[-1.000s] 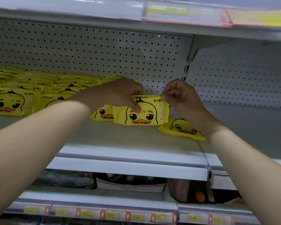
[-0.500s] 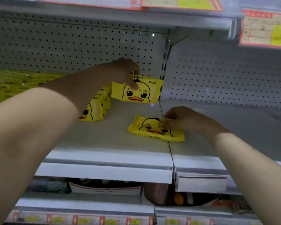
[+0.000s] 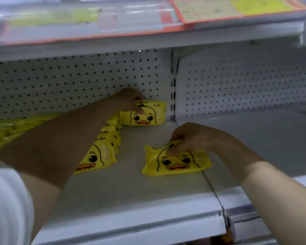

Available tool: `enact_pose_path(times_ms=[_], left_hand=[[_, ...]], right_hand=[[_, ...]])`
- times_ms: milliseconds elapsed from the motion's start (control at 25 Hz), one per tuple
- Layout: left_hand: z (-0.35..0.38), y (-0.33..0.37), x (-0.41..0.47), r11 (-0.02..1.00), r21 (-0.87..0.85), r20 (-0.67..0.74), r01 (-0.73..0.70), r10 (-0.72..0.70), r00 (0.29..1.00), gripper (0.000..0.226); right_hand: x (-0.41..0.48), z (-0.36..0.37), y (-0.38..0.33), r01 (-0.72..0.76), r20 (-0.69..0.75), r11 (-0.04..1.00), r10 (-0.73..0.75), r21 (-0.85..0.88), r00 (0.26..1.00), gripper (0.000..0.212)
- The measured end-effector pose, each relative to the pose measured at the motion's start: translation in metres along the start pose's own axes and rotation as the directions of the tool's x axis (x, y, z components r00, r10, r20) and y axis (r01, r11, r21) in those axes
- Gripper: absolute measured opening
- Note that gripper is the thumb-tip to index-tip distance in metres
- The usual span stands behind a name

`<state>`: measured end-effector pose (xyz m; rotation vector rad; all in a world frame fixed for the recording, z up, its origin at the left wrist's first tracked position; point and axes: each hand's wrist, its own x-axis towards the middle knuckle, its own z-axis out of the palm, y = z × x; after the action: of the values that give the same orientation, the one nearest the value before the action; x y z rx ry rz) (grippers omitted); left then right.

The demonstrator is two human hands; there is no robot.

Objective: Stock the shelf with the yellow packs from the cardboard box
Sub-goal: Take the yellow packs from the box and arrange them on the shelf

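The upright pack (image 3: 145,114) is bright yellow, printed with a cartoon duck face in black outline with black eyes, an orange beak and black lettering, and the front pack (image 3: 177,161), at five o'clock from it, carries the same yellow ground and duck print. The row of packs (image 3: 102,154) at seven o'clock from the upright pack repeats the yellow, with black characters on paler panels. The pegboard (image 3: 78,82) is white with a regular grid of black holes, the shelf (image 3: 131,191) plain off-white, the price label (image 3: 237,9) at one o'clock yellow inside an orange-red border, and the sleeve (image 3: 5,209) at eight o'clock white.
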<state>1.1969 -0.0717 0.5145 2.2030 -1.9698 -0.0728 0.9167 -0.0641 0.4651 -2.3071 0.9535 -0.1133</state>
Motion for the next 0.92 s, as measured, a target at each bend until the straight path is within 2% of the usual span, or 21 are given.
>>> enact_pose_path(times_ms=[120, 200, 320, 480, 640, 680, 720, 760, 800, 880, 920], left_hand=[[0.005, -0.002, 0.006, 0.996, 0.075, -0.044, -0.041, 0.044, 0.998, 0.046], [0.005, -0.003, 0.004, 0.993, 0.093, -0.055, -0.067, 0.072, 0.996, 0.041], [0.009, -0.002, -0.005, 0.994, 0.066, -0.063, -0.088, 0.092, 0.994, 0.034], [0.02, -0.006, -0.007, 0.997, 0.013, -0.106, -0.074, 0.075, 0.992, 0.032], [0.026, 0.002, -0.014, 0.951, 0.305, -0.263, 0.051, 0.032, 0.964, 0.049], [0.024, 0.009, -0.017, 0.943, 0.327, -0.308, 0.062, 0.045, 0.95, 0.053], [0.02, 0.018, -0.022, 0.959, 0.281, -0.357, 0.041, 0.065, 0.932, 0.053], [0.014, 0.029, -0.03, 0.988, 0.154, -0.4, -0.006, 0.068, 0.914, 0.048], [0.009, 0.04, -0.041, 0.996, -0.046, -0.425, -0.071, 0.045, 0.904, 0.041], [0.007, 0.062, -0.07, 0.891, -0.432, -0.376, -0.143, -0.033, 0.926, 0.03], [0.01, 0.07, -0.086, 0.824, -0.549, -0.31, -0.14, -0.045, 0.95, 0.026]], right_hand=[[0.003, 0.003, -0.005, 0.01, -0.029, 0.998, -0.008, 0.067, 1.0, 0.037], [0.004, 0.003, -0.01, 0.008, -0.064, 0.999, -0.005, 0.05, 0.998, 0.039], [0.002, 0.005, -0.017, 0.056, -0.126, 0.998, -0.052, 0.025, 0.991, 0.041], [-0.004, 0.007, -0.022, 0.148, -0.286, 0.988, -0.153, -0.04, 0.946, 0.039], [-0.009, 0.007, -0.018, 0.223, -0.384, 0.967, -0.255, -0.126, 0.887, 0.038], [-0.01, 0.008, -0.016, 0.234, -0.405, 0.962, -0.273, -0.144, 0.872, 0.039], [-0.011, 0.01, -0.014, 0.25, -0.426, 0.955, -0.295, -0.16, 0.856, 0.04], [-0.011, 0.012, -0.011, 0.269, -0.443, 0.948, -0.317, -0.169, 0.839, 0.041], [-0.011, 0.013, -0.009, 0.293, -0.457, 0.941, -0.339, -0.171, 0.823, 0.042], [-0.01, 0.016, -0.004, 0.332, -0.479, 0.928, -0.372, -0.17, 0.795, 0.042], [-0.011, 0.017, -0.002, 0.348, -0.488, 0.922, -0.386, -0.171, 0.783, 0.042]])
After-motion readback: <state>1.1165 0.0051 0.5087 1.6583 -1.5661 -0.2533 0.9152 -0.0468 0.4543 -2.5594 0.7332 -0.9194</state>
